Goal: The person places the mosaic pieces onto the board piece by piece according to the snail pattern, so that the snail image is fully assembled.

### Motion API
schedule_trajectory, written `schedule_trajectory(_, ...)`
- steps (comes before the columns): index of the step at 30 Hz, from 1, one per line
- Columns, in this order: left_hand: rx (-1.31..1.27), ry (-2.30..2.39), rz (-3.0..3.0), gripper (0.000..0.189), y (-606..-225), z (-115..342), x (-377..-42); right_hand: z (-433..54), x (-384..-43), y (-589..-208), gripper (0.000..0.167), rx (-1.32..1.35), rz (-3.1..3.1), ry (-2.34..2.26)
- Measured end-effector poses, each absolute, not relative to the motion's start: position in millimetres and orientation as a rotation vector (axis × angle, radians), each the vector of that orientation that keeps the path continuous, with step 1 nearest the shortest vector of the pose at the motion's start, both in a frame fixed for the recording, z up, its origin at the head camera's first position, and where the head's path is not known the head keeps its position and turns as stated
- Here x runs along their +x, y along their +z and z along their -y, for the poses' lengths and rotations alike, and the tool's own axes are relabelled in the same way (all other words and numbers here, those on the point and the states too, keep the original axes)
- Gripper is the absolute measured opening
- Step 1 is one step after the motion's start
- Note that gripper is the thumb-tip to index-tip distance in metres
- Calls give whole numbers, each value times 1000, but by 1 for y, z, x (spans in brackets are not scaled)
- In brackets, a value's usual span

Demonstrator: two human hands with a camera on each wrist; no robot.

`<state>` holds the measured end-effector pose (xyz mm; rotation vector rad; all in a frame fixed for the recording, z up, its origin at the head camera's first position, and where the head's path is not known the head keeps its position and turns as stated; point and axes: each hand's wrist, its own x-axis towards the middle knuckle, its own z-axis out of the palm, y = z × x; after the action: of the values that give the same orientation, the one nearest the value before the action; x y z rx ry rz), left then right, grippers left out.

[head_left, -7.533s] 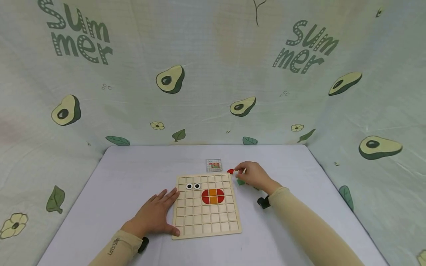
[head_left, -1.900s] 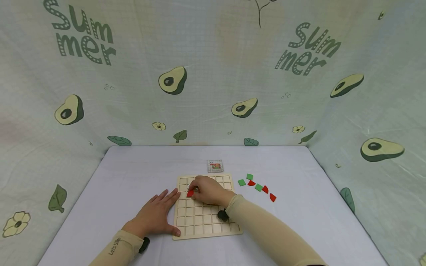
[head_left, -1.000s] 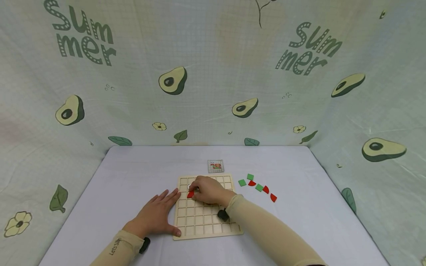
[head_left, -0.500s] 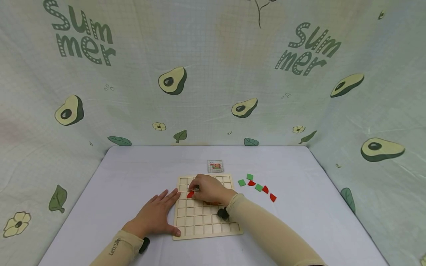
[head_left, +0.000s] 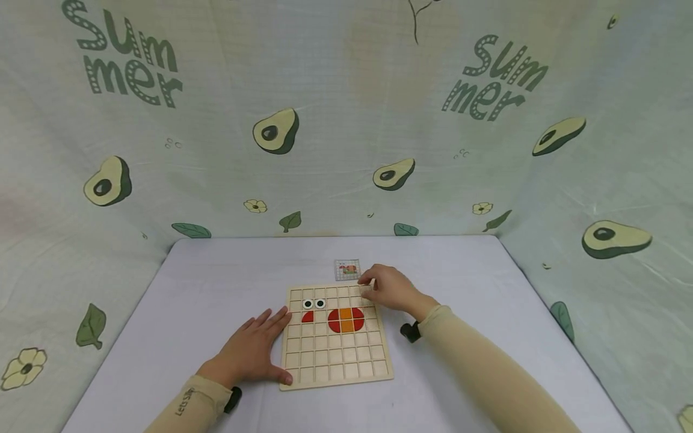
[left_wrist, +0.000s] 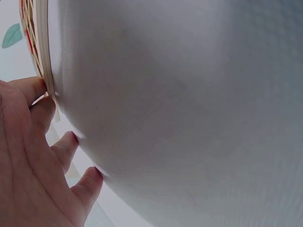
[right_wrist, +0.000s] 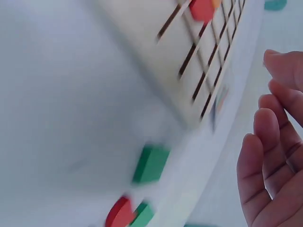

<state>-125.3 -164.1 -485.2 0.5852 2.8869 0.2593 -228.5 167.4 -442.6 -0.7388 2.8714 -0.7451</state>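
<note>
Right hand [head_left: 395,290] is up over the board's far right corner, close to the little card [head_left: 348,269], fingers loosely bent, a gap between thumb and fingertips, and no piece in them that I can see. Left hand [head_left: 251,349] is spread pretty wide, fingertips and thumb touching the left edge of the grid board [head_left: 335,358], which lies flat on the table in front of the person.

Progress-wise I'd call it partly filled. Two eye pieces [head_left: 320,304] sit side by side in the upper left, a single red quarter-round [head_left: 307,317] is right under the left one, and further right there's a rounded shape with red ends [head_left: 334,325] and an orange middle [head_left: 346,325]. What's left, I reckon, is the loose stuff off the board: the right wrist view catches a green block [right_wrist: 150,164], plus a red piece [right_wrist: 120,213] touching or nearly touching a smaller-looking green piece [right_wrist: 143,215]. No green on the board that I can spot.

Material-wise, the board looks like pale wood with ridges making square cells. The green block is chunky with flat sides, the red piece has a curved edge. Tablecloth [head_left: 216,270] is plain white and smooth. Card print's too tiny to read.
</note>
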Motion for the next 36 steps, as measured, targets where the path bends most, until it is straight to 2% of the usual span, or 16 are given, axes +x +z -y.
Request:
schedule_trajectory(8,584,254,-2890,132,-488,165,-126,-230,-229,-457,22,-458,-2962,-711)
schedule_trajectory(13,578,242,-2892,132,-488,165,-126,-252,-226,-471,20,-385,-2996,-653)
schedule_trajectory(36,566,274,-2881,132,-487,163,-126,-255,-220,-483,21,-321,-2982,-624)
